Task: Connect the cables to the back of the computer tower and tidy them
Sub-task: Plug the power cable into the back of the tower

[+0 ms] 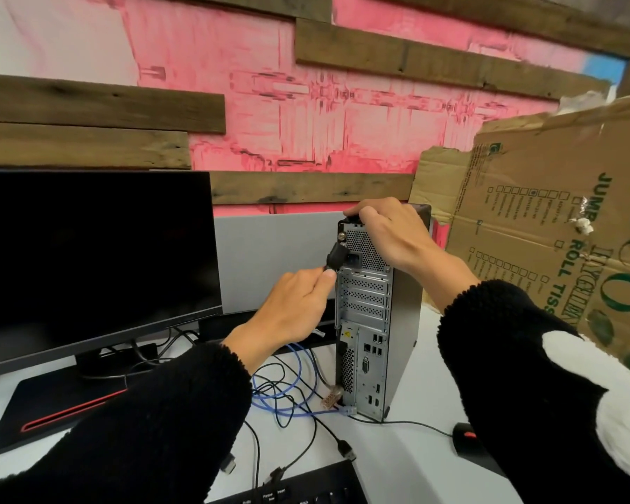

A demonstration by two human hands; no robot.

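The grey computer tower (404,321) stands upright on the white desk with its back panel facing me. My left hand (291,314) pinches the black power plug (337,257) at the power socket near the top of the panel. My right hand (390,231) grips the tower's top rear edge. A blue network cable (291,380) lies coiled on the desk at the tower's foot, its clear plug (348,411) loose beside the base. Loose black cables with a USB plug (346,451) and another plug (229,465) lie in front.
A black monitor (88,263) stands on the left with its base (51,405) on the desk. A keyboard (295,489) sits at the near edge, a black and red mouse (468,443) to the right. Torn cardboard (546,227) leans behind the tower on the right.
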